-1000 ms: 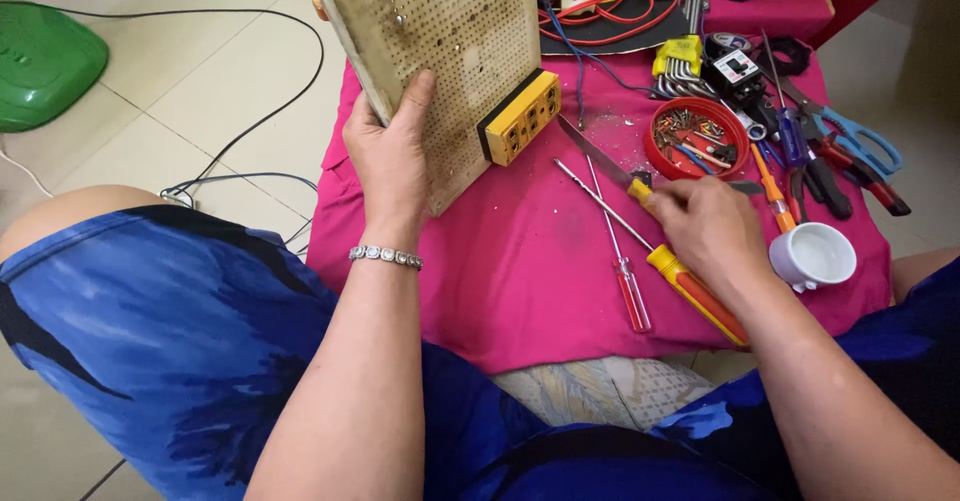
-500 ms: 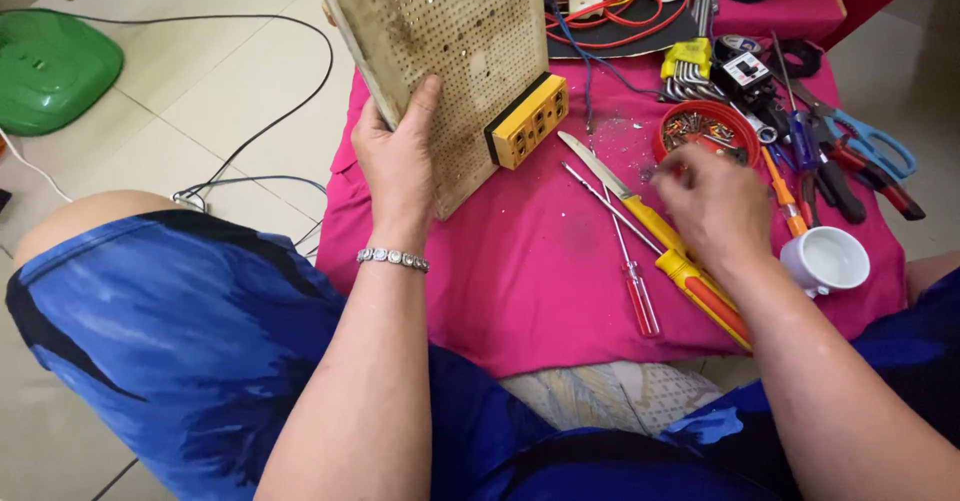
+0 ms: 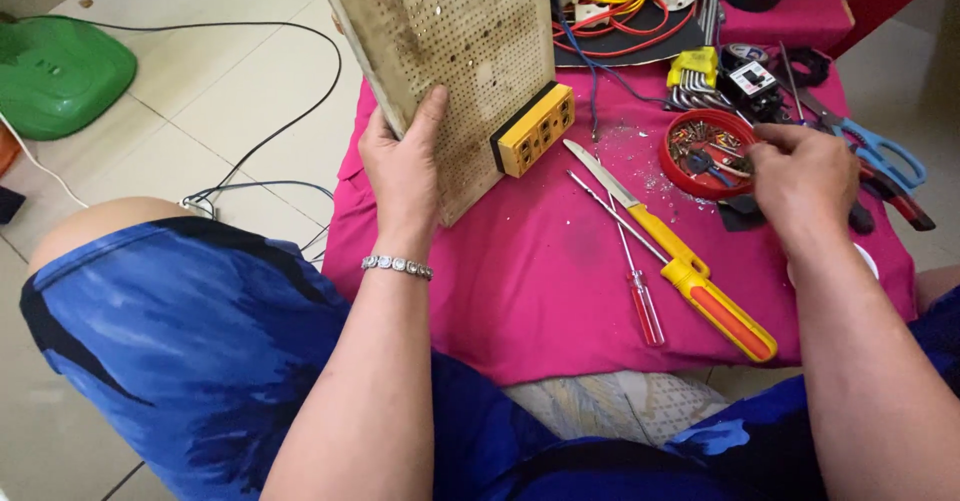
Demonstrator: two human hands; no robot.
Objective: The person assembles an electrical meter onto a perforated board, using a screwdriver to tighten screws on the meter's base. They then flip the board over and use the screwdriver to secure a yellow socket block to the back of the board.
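Hands apart: left hand (image 3: 405, 166) grips one perforated board (image 3: 450, 51); right hand (image 3: 800, 176) fingers one red dish (image 3: 680, 166).

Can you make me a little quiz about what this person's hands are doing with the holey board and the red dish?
1. True or false: the left hand holds the perforated board upright on the pink cloth.
2. What is the right hand reaching over?
A. green object
B. red dish
C. scissors
3. What colour is the socket block fixed to the board?

Key:
1. True.
2. B, the red dish of small parts.
3. Yellow.
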